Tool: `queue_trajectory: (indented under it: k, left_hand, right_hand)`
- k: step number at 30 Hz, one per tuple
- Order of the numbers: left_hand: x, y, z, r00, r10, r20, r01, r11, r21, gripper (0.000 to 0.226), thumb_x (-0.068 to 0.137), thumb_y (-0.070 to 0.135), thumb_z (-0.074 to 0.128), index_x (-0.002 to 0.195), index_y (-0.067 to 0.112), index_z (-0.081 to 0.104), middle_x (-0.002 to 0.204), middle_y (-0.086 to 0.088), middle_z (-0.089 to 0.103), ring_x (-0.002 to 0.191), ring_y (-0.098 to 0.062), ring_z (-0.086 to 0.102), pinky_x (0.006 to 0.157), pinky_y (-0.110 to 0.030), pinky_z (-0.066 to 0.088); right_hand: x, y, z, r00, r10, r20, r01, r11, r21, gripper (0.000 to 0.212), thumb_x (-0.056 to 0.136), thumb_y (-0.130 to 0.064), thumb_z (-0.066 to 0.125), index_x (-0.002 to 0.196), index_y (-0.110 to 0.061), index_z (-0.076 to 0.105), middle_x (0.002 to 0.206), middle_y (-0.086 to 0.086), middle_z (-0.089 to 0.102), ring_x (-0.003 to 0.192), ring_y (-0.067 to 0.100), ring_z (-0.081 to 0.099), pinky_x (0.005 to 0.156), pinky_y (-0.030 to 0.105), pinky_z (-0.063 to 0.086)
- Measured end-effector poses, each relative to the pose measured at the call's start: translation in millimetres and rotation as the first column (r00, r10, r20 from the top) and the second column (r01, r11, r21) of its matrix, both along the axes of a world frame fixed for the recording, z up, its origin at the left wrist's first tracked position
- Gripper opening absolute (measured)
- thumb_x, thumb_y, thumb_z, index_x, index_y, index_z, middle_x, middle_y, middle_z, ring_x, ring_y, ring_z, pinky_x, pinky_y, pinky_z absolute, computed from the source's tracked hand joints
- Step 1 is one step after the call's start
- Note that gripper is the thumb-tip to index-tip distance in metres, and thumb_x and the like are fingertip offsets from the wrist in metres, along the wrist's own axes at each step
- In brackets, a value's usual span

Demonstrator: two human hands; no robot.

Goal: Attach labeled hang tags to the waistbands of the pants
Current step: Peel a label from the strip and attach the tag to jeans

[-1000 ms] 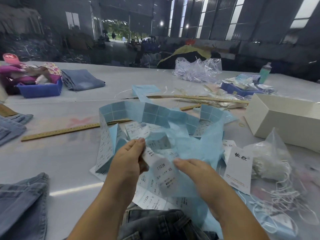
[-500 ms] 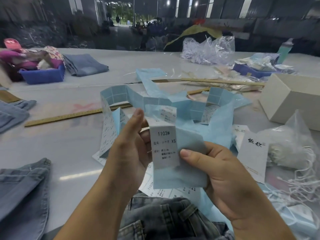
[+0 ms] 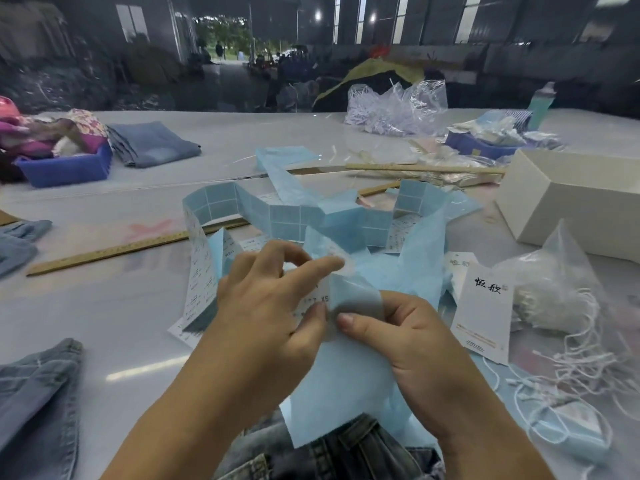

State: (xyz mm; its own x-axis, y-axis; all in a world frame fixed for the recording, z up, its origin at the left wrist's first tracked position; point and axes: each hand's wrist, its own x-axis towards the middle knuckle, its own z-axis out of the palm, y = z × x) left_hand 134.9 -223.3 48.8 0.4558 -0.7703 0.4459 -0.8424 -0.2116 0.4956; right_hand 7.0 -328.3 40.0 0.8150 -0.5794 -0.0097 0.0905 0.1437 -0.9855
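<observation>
1. Left hand [image 3: 266,306]: a white printed label [image 3: 317,299] is pinched betw. thumb and curled forefinger.
2. Right hand [image 3: 412,337]: the blue backing strip [image 3: 346,362] is gripped, thumb on top; hands are close together.
3. Strip is thin, glossy, gridded, and is looped over the table [image 3: 104,306].
4. One white card hang tag [image 3: 485,306] lies just right; string bundle [image 3: 571,358] beside it, count unclear.
5. Denim pants [image 3: 346,452] are seen at bottom edge, below the hands.
</observation>
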Motion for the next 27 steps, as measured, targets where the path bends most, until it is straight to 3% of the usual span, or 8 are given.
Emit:
queue_trajectory:
  k: [6, 9, 12, 16, 20, 27]
  left_hand:
    - [1, -2, -3, 0.995, 0.039, 0.096, -0.029, 0.995, -0.098, 0.030, 0.079, 0.028, 0.068, 0.107, 0.034, 0.074, 0.103, 0.012, 0.061, 0.095, -0.015, 0.051, 0.083, -0.041, 0.039]
    - [-2, -5, -8, 0.988, 0.056, 0.144, -0.032, 0.987, -0.160, 0.036, 0.075, 0.009, 0.083, 0.106, 0.024, 0.076, 0.102, 0.004, 0.068, 0.090, -0.022, 0.058, 0.087, -0.060, 0.046]
    - [-4, -7, -11, 0.983, 0.088, 0.161, -0.060, 0.983, -0.172, 0.036, 0.073, 0.002, 0.081, 0.104, 0.020, 0.076, 0.103, 0.003, 0.071, 0.093, -0.026, 0.066, 0.098, -0.071, 0.036]
    - [-1, -8, -15, 0.981, 0.083, 0.175, -0.053, 0.985, -0.167, 0.027, 0.073, 0.002, 0.081, 0.096, 0.017, 0.077, 0.099, 0.002, 0.072, 0.090, -0.030, 0.065, 0.094, -0.067, 0.042]
    - [-1, -10, -17, 0.983, 0.013, 0.182, 0.021, 0.982, -0.186, 0.022, 0.074, 0.005, 0.081, 0.092, 0.016, 0.077, 0.094, 0.003, 0.071, 0.081, -0.023, 0.057, 0.075, -0.047, 0.051]
    - [-1, -10, -15, 0.972, 0.062, 0.228, -0.002, 0.967, -0.253, 0.007, 0.081, 0.021, 0.068, 0.080, 0.017, 0.073, 0.109, -0.004, 0.064, 0.100, -0.028, 0.054, 0.083, -0.036, 0.043]
  right_hand:
    - [1, -3, -4, 0.993, -0.050, -0.104, 0.050, 0.999, -0.002, 0.017, 0.091, -0.009, 0.062, 0.089, -0.013, 0.078, 0.086, 0.009, 0.077, 0.074, 0.017, 0.071, 0.063, 0.024, 0.055]
    - [4, -5, -8, 0.990, -0.083, -0.114, 0.086, 0.996, 0.020, 0.021, 0.093, -0.016, 0.057, 0.091, -0.010, 0.078, 0.092, 0.014, 0.076, 0.079, 0.020, 0.069, 0.070, 0.028, 0.054]
    - [5, -8, -11, 0.991, -0.089, -0.098, 0.094, 0.994, 0.052, 0.024, 0.093, -0.017, 0.056, 0.087, -0.007, 0.077, 0.090, 0.015, 0.075, 0.077, 0.021, 0.068, 0.072, 0.031, 0.053]
    - [5, -12, -16, 0.994, -0.076, -0.084, 0.082, 0.994, 0.074, 0.022, 0.089, -0.017, 0.059, 0.083, -0.002, 0.073, 0.081, 0.015, 0.073, 0.071, 0.023, 0.066, 0.065, 0.030, 0.053]
    - [5, -18, -19, 0.998, -0.060, -0.035, 0.062, 0.996, 0.063, 0.029, 0.084, -0.030, 0.062, 0.102, -0.012, 0.075, 0.099, 0.016, 0.074, 0.094, 0.034, 0.070, 0.086, 0.047, 0.055]
    - [11, -20, -28, 0.964, -0.227, -0.138, 0.229, 0.974, -0.002, 0.018, 0.092, -0.023, 0.061, 0.090, -0.016, 0.077, 0.087, 0.013, 0.076, 0.087, 0.037, 0.071, 0.085, 0.052, 0.055]
